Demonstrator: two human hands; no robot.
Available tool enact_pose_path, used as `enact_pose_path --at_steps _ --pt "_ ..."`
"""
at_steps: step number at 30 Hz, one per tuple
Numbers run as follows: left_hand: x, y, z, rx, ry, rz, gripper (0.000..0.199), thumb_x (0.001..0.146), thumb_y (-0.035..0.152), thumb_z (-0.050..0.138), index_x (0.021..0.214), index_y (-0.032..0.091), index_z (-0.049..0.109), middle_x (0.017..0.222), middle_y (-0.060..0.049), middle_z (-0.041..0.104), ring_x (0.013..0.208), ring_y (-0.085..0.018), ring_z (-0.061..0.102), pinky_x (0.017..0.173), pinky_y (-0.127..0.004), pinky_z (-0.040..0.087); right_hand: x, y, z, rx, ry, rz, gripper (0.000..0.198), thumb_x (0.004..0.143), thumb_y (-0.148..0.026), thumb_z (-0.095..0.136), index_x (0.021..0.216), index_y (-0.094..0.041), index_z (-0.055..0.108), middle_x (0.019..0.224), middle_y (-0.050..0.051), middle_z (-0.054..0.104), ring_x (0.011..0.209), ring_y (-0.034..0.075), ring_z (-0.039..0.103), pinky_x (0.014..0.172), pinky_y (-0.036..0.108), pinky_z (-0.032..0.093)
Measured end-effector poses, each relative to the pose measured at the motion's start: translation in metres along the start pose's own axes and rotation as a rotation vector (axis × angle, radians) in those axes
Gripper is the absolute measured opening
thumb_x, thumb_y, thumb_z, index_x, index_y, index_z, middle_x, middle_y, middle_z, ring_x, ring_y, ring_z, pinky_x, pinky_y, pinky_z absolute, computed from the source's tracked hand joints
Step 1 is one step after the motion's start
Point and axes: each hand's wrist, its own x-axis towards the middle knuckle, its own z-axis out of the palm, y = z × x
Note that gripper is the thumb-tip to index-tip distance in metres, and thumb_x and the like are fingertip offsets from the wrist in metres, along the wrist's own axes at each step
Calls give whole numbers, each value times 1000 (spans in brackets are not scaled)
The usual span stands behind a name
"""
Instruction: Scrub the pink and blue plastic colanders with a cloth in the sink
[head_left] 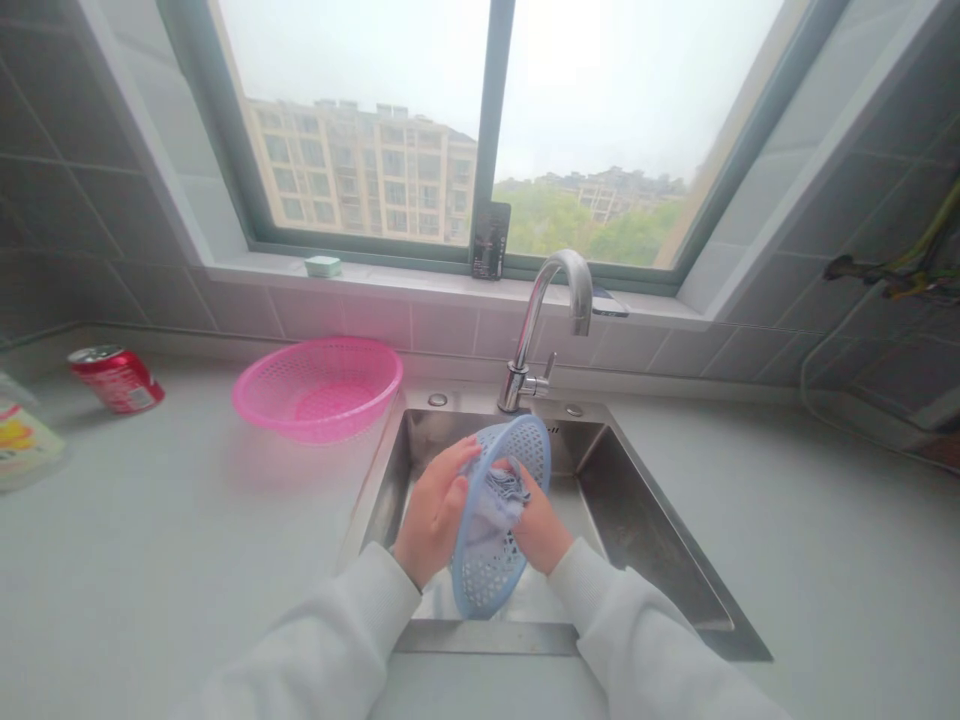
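A light blue plastic basket (491, 585) with a pattern of holes is tilted on its side above the sink (660, 540). My left hand (436, 508) grips the basket from its left, fingers along the rim. Inside the basket, a pale cloth with grey stripes (496, 508) is bunched up in my right hand (538, 520), pressed toward the basket's inner side. Some of my right fingers are hidden behind the cloth.
A chrome faucet (529, 330) rises behind the sink. To the left on the counter stand a pink basket (319, 430), a red can (118, 380) and a partly visible bottle (26, 440). A small green box (323, 266) and a dark card (491, 241) are on the windowsill.
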Motion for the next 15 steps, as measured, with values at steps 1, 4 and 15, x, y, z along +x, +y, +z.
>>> enact_pose_path --at_steps 1,4,15 --pt "0 0 1 -17 -42 7 49 105 49 39 138 21 62 153 -13 57 144 -32 51 122 -52 37 0 -1 0 8 22 -5 40 59 -34 93 87 -24 65 86 0 71 84 20 65 86 37 53" --pt "-1 0 4 3 -86 21 52 107 48 35 149 24 54 164 -10 45 155 -30 35 128 -53 26 1 -2 0 39 50 -10 42 59 -38 94 86 -24 65 85 0 71 82 19 64 86 36 53" --pt "0 -3 4 45 -51 6 49 106 47 41 146 25 58 154 -11 56 147 -30 47 124 -51 33 -1 2 -4 8 30 20 44 60 -38 93 92 -25 66 90 1 73 86 21 66 91 39 53"
